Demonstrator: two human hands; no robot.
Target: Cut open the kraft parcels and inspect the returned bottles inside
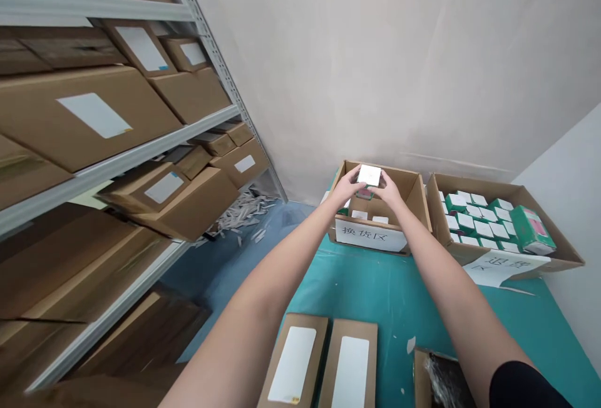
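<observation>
left hand (345,186), right hand (389,190): fingers curled, pinching white box (369,175) from opposite sides | box: just above open carton (416,198) | arms: both reaching forward, nearly straight | surface: teal tabletop (394,298), second carton (439,220) of green-and-white boxes (483,220) just right | room: steel shelves (110,167) of cardboard cartons left, pale wall (375,64) ahead

Teal-covered table (389,308) is carrying an open cardboard box (412,198), a second open box (498,194), two white-labelled cartons (293,361) and a steel shelf (110,145) is standing alongside, loaded with brown cartons (84,117)
</observation>
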